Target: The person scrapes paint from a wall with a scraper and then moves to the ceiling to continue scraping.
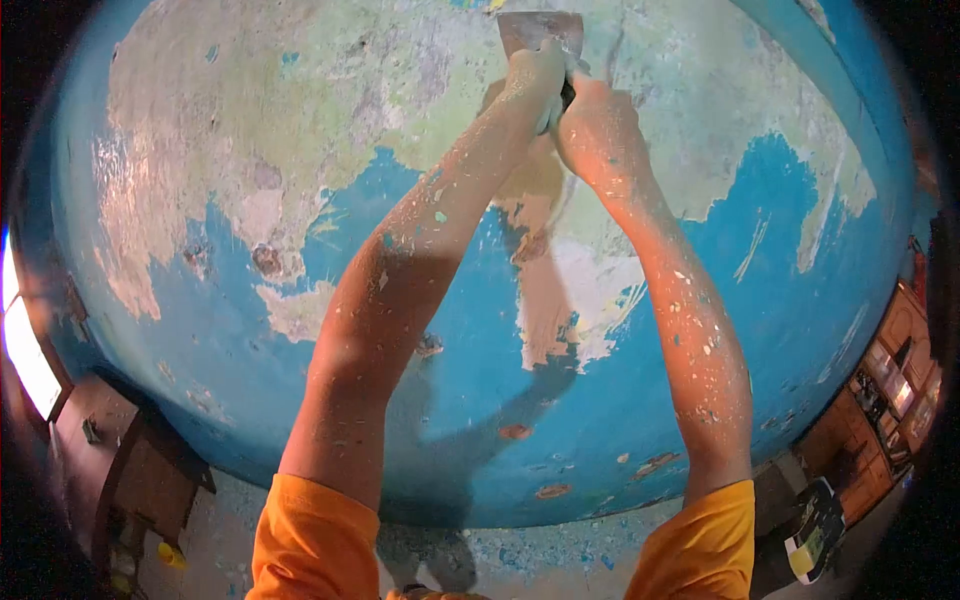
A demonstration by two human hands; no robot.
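The wall [465, 300] fills most of the view, its blue paint lying in a ragged-edged field below, with bare mottled patches of pale green, grey and pinkish white above. Small reddish-brown pits break the blue near the bottom, and thin pale scratches mark it at the right. The scraper [540, 32] is high on the wall, near the top middle of the view, its broad blade upward over the bared surface. Both hands are on it: the left hand [535, 80] is closed around it just below the blade, and the right hand [602, 122] is curled in a fist by the dark handle. How each finger sits cannot be told — they largely hide one another. Pale flakes speckle both forearms below the orange sleeves [315, 540], and a shadow of the arms falls across the wall. At its foot, blue and pale chips litter the floor [535, 555]. Dark brown furniture [95, 425] stands at the lower left, near a bright opening [25, 345] and a small yellow object [172, 555]; a wooden cabinet [850, 450] stands at the right — beside it, something dark with a yellow-and-white part [805, 555], too unclear to name.
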